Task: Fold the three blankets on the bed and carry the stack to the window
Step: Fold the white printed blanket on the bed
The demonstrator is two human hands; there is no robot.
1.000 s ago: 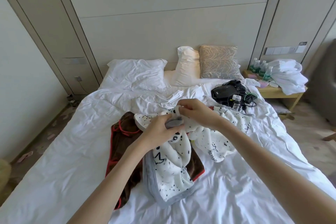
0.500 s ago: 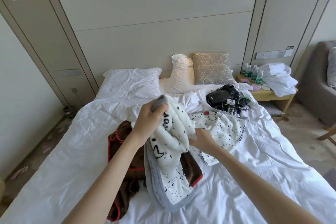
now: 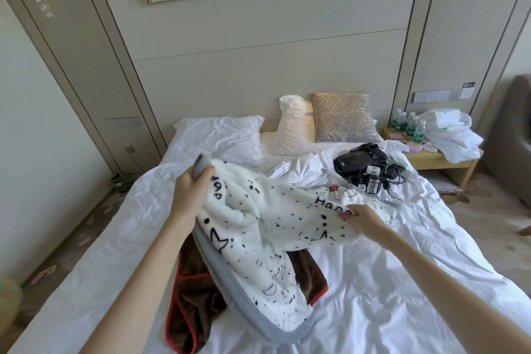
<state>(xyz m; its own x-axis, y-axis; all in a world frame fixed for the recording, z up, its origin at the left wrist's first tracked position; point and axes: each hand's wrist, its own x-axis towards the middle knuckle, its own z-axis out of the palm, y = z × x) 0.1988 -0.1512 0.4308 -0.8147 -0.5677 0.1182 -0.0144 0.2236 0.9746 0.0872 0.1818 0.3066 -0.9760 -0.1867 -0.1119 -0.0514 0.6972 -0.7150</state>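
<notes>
Now the hands have drawn apart since half a second ago, stretching the white spotted blanket (image 3: 275, 218) above the bed (image 3: 402, 282); the left hand (image 3: 191, 195) curls round its grey corner, the right hand (image 3: 363, 220) pinches its edge, both over the brown blanket (image 3: 195, 296)

Your soft white fleece blanket (image 3: 287, 218) carries black speckles, black lettering and a black crown outline, and its border is pale grey. Your dark brown plush blanket (image 3: 195, 304) is edged in red. The rumpled bed sheet (image 3: 402, 282) is plain white. The square beige cushion (image 3: 343, 118) shows gold branching lines.
</notes>
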